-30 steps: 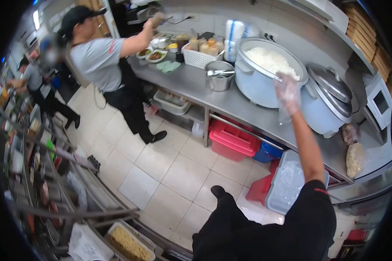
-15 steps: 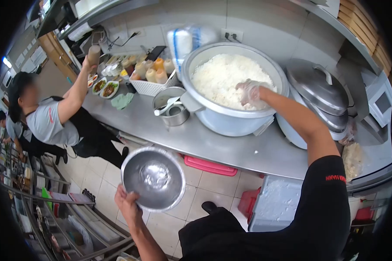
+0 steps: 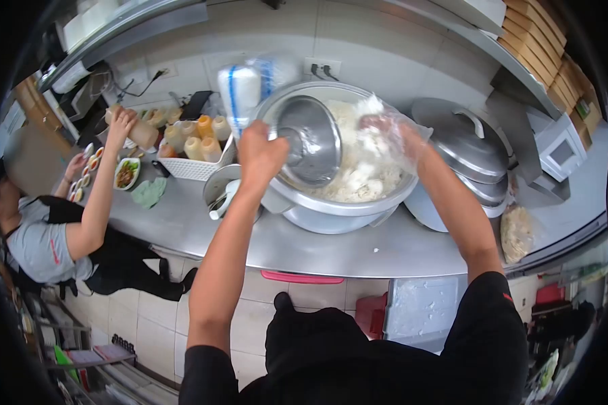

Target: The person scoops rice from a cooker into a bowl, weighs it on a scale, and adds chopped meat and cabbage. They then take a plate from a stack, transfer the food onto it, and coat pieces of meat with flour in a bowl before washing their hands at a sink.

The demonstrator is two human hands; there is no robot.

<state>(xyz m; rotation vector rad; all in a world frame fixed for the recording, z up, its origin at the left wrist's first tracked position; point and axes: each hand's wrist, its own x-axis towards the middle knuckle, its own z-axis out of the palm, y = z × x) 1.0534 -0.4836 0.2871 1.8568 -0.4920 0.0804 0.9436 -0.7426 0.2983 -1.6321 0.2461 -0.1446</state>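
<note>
My left hand (image 3: 260,154) grips the rim of a steel bowl (image 3: 311,140) and tilts it over the large rice cooker pot (image 3: 324,212). White cooked rice (image 3: 355,179) fills the pot. My right hand (image 3: 392,138), in a clear plastic glove, is down in the rice beside the bowl, with rice in and around its fingers.
A second cooker with its lid (image 3: 463,158) shut stands to the right on the steel counter (image 3: 358,246). A white basket of sauce bottles (image 3: 192,145) and a small steel pot (image 3: 219,192) sit to the left. A co-worker (image 3: 61,229) reaches toward plates of food (image 3: 125,173).
My left hand has lifted the steel bowl from waist height up over the rice pot. My right hand stayed in the rice. The view has moved closer to the counter.
</note>
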